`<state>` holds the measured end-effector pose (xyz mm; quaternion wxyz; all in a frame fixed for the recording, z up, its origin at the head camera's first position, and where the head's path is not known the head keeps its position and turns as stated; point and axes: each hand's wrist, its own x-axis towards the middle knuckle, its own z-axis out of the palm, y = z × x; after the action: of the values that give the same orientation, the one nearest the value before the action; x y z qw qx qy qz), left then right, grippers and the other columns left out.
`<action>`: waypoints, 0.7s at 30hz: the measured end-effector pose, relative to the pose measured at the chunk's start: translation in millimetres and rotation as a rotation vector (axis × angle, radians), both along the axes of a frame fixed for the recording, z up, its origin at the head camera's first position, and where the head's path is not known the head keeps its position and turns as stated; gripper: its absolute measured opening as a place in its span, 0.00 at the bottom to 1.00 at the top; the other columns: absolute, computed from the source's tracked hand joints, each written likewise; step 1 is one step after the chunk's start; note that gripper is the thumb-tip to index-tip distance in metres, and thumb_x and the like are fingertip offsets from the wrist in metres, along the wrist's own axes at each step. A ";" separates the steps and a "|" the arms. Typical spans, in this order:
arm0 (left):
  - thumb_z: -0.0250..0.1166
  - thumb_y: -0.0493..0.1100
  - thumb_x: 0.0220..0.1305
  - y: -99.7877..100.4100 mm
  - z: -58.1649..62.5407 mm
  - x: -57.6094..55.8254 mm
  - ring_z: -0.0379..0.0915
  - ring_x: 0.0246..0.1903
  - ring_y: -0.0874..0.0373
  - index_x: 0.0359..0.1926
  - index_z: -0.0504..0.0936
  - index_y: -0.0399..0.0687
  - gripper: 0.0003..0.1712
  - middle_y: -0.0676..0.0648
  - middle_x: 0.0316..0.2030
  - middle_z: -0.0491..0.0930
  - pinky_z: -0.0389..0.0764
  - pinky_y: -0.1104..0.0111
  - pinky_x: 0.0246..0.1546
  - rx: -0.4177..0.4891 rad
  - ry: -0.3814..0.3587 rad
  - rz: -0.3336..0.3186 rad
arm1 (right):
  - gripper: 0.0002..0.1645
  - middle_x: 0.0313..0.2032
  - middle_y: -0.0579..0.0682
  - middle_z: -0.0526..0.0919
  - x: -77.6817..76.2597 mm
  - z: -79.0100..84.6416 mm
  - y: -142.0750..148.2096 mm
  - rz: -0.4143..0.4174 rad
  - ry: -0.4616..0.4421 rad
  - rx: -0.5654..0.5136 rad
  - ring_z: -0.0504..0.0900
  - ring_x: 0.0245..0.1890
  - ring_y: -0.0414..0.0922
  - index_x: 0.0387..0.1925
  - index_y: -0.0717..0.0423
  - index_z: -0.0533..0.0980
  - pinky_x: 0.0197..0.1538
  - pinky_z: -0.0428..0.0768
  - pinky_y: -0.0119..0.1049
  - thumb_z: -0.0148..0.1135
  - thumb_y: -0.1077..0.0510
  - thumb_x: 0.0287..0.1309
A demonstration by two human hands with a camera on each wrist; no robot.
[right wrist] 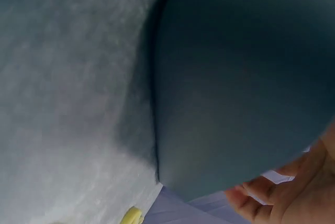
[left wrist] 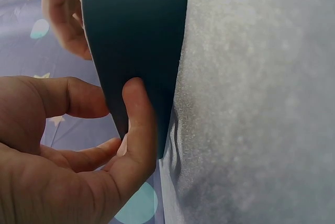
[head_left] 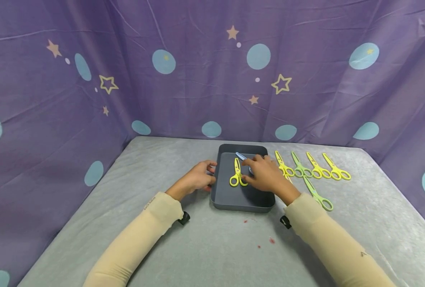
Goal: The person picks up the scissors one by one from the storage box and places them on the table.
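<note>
The grey tray (head_left: 239,203) stands on the table. My left hand (head_left: 199,175) is at its left side, with fingertips against the outer wall and rim; in the left wrist view a finger (left wrist: 138,106) overlaps the wall. Over the right half of the tray, my right hand (head_left: 266,173) grips light-blue scissors (head_left: 240,156) near the handle, which the fingers mostly cover. Yellow scissors (head_left: 237,175) lie in the tray, blades pointing away, close to my right thumb. The tray wall (right wrist: 235,88) hides most of that hand's work in the right wrist view.
Right of the tray lies a row of yellow and green scissors (head_left: 316,165), blades pointing away. Another green pair (head_left: 314,191) lies nearer me, and one more is partly behind my right wrist. A purple patterned curtain (head_left: 205,99) hangs behind the table. Small red marks (head_left: 272,240) dot the cloth.
</note>
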<state>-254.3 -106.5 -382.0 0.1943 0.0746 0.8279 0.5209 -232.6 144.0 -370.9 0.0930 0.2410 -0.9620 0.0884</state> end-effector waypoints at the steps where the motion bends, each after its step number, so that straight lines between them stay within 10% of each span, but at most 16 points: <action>1: 0.57 0.25 0.61 0.4 0.4 0.4 0.78 0.39 0.49 0.76 0.62 0.41 0.41 0.36 0.61 0.69 0.88 0.56 0.33 0.000 0.001 0.000 | 0.29 0.53 0.61 0.80 -1.0 -0.1 -1.1 0.005 -0.011 -0.002 0.77 0.46 0.62 0.62 0.48 0.80 0.44 0.78 0.62 0.70 0.43 0.63; 21: 0.57 0.25 0.61 -1.0 0.4 0.9 0.78 0.39 0.49 0.76 0.62 0.42 0.41 0.37 0.61 0.69 0.88 0.57 0.32 -0.001 0.002 0.003 | 0.31 0.57 0.58 0.77 -21.1 -14.4 -7.2 0.216 -0.193 0.010 0.77 0.52 0.59 0.66 0.46 0.77 0.53 0.78 0.59 0.68 0.41 0.65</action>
<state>-253.4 -107.5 -381.6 0.1928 0.0737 0.8283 0.5208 -253.7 136.8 -385.3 -0.0112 0.3339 -0.9354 0.1159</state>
